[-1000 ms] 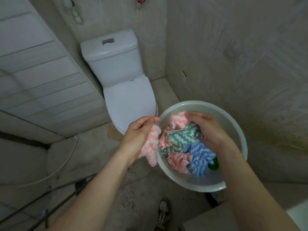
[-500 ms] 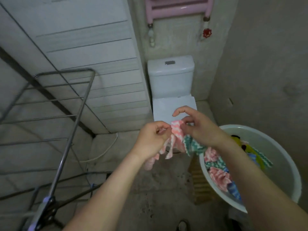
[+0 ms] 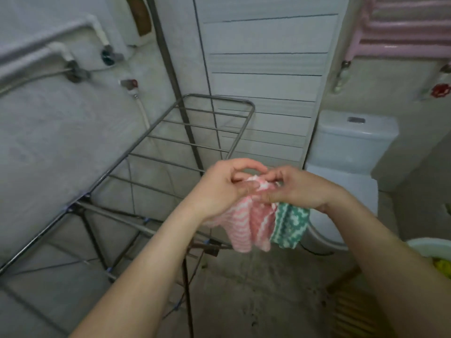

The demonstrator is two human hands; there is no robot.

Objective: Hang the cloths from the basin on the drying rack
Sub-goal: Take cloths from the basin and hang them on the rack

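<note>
Both hands meet in mid-air at the centre of the view. My left hand (image 3: 225, 189) pinches the top of a pink-and-white zigzag cloth (image 3: 246, 223) that hangs down below it. My right hand (image 3: 296, 186) grips the same bunch and also a green-and-white patterned cloth (image 3: 290, 224) hanging beside the pink one. The metal drying rack (image 3: 156, 147) stands to the left and behind the hands, its bars bare. Only a sliver of the pale basin rim (image 3: 429, 243) shows at the right edge, behind my right forearm, with something yellow inside.
A white toilet (image 3: 351, 147) stands to the right behind the hands. A pink wall radiator (image 3: 400, 37) hangs at the top right. Pipes and valves (image 3: 73, 69) run along the left wall. A wooden slatted mat (image 3: 351, 311) lies on the concrete floor.
The view has swung left from the basin to the rack. Both hands lifted the pink and green cloths out of the basin and carried them left, near the rack.
</note>
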